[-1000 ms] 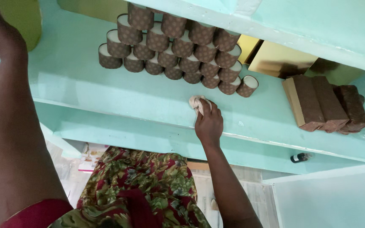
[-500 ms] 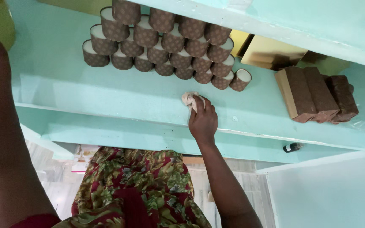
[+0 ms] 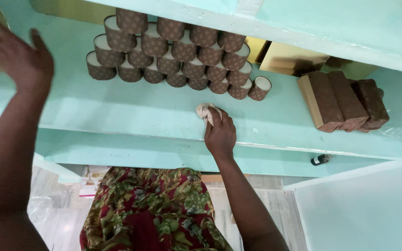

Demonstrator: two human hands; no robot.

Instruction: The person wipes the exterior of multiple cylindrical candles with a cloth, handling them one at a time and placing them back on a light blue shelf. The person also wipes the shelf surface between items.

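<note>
A small pale cloth [image 3: 204,110] lies bunched on the mint-green shelf [image 3: 131,114], pinned under the right hand [image 3: 219,135] — its fingers curl closed over the wad and press it against the painted surface, near the shelf's front edge. Just behind it, well within a sweep of the arm, stands a stack of brown dotted paper cups [image 3: 177,53] lying on their sides in rows, open mouths showing white. The nearest cup [image 3: 259,88] sits at the end of the bottom row, close to the cloth but not touching it.

To the right, apart from the cups, lie brown boxes [image 3: 343,100] leaning together, with gold boards [image 3: 291,60] behind them. A small dark bottle [image 3: 320,160] rests on the ledge below.

The left hand [image 3: 17,58] is raised at the far left, fingers spread open, holding nothing; it is blurred.

The risk, as I judge it, is the stack: the cups rest loosely on one another, so a wide push of the cloth toward the back could nudge the bottom row and bring the pile rolling off the shelf.
</note>
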